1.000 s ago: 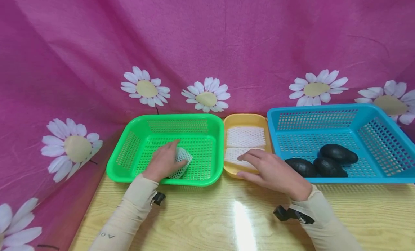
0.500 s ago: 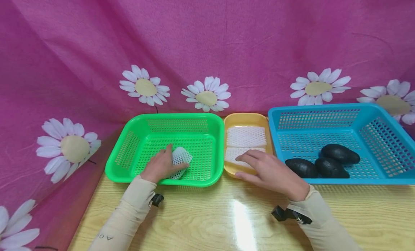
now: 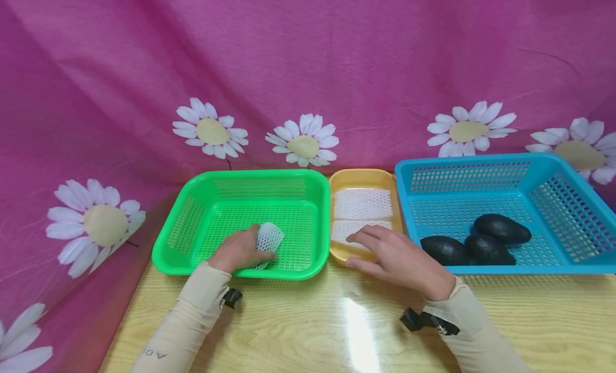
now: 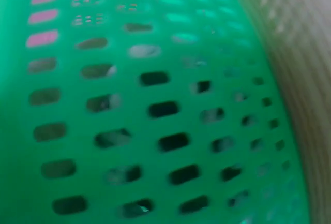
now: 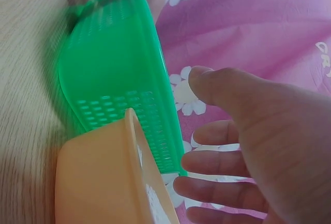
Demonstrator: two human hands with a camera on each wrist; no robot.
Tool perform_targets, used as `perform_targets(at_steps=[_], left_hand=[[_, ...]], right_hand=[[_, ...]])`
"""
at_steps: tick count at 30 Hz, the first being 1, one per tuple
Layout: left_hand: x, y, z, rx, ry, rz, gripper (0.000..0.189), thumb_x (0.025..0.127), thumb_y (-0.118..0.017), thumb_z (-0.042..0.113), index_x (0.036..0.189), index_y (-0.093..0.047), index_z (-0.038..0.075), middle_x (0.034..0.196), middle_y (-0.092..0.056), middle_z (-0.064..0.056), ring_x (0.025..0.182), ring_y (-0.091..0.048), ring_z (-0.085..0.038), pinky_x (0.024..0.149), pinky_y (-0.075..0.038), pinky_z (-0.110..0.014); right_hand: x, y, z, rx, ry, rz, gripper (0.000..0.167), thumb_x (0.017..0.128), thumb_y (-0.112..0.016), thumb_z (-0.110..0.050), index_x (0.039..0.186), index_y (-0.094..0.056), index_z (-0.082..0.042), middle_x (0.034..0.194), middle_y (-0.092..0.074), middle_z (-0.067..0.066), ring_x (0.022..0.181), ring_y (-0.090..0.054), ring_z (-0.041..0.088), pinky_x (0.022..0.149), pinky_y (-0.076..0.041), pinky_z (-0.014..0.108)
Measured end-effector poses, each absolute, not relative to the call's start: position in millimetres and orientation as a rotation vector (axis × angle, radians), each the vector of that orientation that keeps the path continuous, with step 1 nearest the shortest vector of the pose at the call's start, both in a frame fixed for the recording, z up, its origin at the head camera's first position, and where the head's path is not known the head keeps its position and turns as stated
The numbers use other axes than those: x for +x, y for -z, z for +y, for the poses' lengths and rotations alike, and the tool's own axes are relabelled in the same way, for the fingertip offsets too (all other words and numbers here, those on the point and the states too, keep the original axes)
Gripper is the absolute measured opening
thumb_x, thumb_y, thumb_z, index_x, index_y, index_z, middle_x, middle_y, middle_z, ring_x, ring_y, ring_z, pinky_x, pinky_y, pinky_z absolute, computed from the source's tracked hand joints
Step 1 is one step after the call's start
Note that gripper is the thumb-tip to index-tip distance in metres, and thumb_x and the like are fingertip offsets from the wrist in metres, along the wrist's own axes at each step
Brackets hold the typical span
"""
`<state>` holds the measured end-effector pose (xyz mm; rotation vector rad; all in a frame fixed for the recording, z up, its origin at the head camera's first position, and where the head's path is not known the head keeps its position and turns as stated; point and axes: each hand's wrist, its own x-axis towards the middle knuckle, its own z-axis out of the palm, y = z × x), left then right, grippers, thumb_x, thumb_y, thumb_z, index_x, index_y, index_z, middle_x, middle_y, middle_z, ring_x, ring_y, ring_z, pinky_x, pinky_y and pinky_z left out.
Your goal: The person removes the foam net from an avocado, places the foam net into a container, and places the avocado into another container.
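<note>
In the head view my left hand reaches into the green basket. It grips a white foam net sleeve, with the thumb across its near side and the fingers at its left. What the sleeve contains cannot be told. In the left wrist view the basket wall hides this hand. My right hand hovers at the front of the yellow tray, holding nothing, its fingers loosely bent in the right wrist view. Two stacks of flat white foam nets lie in that tray.
Right of the tray stands a blue basket with three black avocados near its front wall. All the containers rest on a wooden table. Behind them hangs a pink cloth with daisies.
My left hand has shifted slightly down and left, its fingers drawn in, so more of the sleeve's top shows. The right hand stays nearly still above the tray.
</note>
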<state>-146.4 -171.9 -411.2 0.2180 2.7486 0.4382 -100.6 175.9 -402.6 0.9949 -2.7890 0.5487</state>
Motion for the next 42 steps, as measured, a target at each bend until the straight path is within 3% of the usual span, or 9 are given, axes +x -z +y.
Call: perform_targets(at_steps=[5, 13, 19, 30, 42], left_hand=[[-147.9, 407.6, -172.0, 0.229, -0.421, 2.693, 0.099, 0.080, -0.085, 0.042, 0.154, -0.038, -0.004, 0.119, -0.068, -0.021, 0.099, -0.068, -0.030, 0.085, -0.059, -0.049], [-149.0, 407.5, -171.1, 0.280, -0.417, 2.700, 0.087, 0.073, -0.084, 0.026, 0.146, -0.046, -0.003, 0.114, -0.069, -0.021, 0.097, -0.067, -0.030, 0.084, -0.059, -0.049], [-148.9, 408.4, -171.5, 0.230, -0.449, 2.753, 0.097, 0.069, -0.086, 0.023, 0.153, -0.042, 0.003, 0.121, -0.063, -0.022, 0.098, -0.064, -0.031, 0.083, -0.059, -0.050], [-148.2, 401.0, -168.1, 0.197, -0.573, 2.775, 0.102, 0.069, -0.086, 0.016, 0.158, -0.037, 0.009, 0.134, -0.056, -0.025, 0.108, -0.063, -0.036, 0.088, -0.059, -0.055], [-142.3, 389.8, -155.3, 0.290, -0.616, 2.843, 0.093, 0.073, -0.085, 0.012, 0.155, -0.042, 0.009, 0.125, -0.058, -0.022, 0.103, -0.062, -0.032, 0.086, -0.059, -0.050]], right_hand=[[-99.9, 402.1, 176.9, 0.991, -0.549, -2.771, 0.047, 0.097, -0.066, -0.054, 0.125, -0.071, -0.016, 0.118, -0.071, -0.004, 0.111, -0.068, 0.013, 0.093, -0.061, 0.035], [-99.1, 403.1, 178.3, 0.992, -0.553, -2.783, 0.047, 0.097, -0.066, -0.052, 0.126, -0.071, -0.016, 0.118, -0.071, -0.002, 0.111, -0.068, 0.014, 0.094, -0.061, 0.035], [-97.9, 404.4, 178.4, 0.999, -0.529, -2.778, 0.046, 0.098, -0.066, -0.050, 0.126, -0.071, -0.015, 0.118, -0.072, -0.002, 0.110, -0.068, 0.015, 0.092, -0.061, 0.036], [-96.7, 405.8, 180.7, 1.035, -0.507, -2.727, 0.042, 0.095, -0.072, -0.045, 0.123, -0.071, -0.013, 0.113, -0.071, -0.001, 0.103, -0.069, 0.014, 0.087, -0.061, 0.035], [-90.2, 406.3, 186.3, 1.031, -0.493, -2.716, 0.042, 0.094, -0.073, -0.043, 0.123, -0.071, -0.013, 0.113, -0.072, -0.001, 0.100, -0.068, 0.013, 0.085, -0.061, 0.034]])
